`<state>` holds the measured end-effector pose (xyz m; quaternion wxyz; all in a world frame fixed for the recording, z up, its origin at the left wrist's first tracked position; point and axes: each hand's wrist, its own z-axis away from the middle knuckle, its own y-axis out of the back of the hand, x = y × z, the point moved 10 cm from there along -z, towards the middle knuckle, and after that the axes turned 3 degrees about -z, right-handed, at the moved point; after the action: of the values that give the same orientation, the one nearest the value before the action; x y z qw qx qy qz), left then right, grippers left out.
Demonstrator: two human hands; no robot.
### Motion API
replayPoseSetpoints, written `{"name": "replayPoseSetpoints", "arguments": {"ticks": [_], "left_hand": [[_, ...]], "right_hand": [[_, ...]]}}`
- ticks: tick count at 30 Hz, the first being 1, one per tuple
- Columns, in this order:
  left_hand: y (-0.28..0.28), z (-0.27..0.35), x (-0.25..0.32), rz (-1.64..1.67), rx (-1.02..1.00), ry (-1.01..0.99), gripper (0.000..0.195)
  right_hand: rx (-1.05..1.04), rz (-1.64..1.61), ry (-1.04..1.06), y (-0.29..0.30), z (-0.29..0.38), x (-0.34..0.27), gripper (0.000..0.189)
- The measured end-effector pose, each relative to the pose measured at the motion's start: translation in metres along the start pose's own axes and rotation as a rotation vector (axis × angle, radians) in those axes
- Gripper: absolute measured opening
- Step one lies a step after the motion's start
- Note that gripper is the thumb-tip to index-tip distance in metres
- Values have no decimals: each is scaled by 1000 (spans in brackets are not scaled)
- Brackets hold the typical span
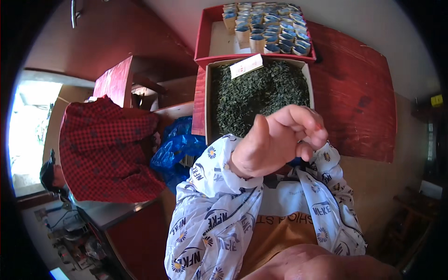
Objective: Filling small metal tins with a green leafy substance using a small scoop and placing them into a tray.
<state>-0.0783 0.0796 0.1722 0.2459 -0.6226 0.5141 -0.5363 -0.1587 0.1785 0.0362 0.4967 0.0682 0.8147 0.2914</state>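
My left hand (276,140) is raised in front of my chest, palm towards the camera, thumb apart and fingers loosely curled; nothing shows in its palm. A small red spot is on a fingertip at its right. My right sleeve (327,157) ends behind it; my right hand is mostly or wholly hidden there, and I cannot tell whether some fingertips are its own. Beyond my hands lies a shallow box (208,105) filled with dark green dried leaves (238,101). A folded pale paper packet (246,66) with print rests on the leaves at the far edge.
A red tray (202,38) behind the box holds many upright small paper packets (257,42), open at the top. Both stand on a red wooden table (353,94). At left are a blue plastic bag (178,147), a red checked cloth (108,150) and partly visible person (56,175).
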Motion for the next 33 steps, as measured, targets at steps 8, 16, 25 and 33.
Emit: {"name": "replayPoseSetpoints", "arguments": {"ticks": [8, 16, 25, 33], "left_hand": [[-77, 18, 4, -187, -616, -117, 81], [-93, 27, 6, -225, -798, -38, 69], [89, -3, 100, -978, 403, -247, 27], [187, -27, 139, -2092, 525, -58, 11]], "right_hand": [[-26, 7, 21, 4, 0, 0, 21], [-14, -15, 26, 0, 0, -1, 21], [-45, -8, 29, 6, 2, 4, 20], [46, -178, 9, 9, 3, 5, 22]]}}
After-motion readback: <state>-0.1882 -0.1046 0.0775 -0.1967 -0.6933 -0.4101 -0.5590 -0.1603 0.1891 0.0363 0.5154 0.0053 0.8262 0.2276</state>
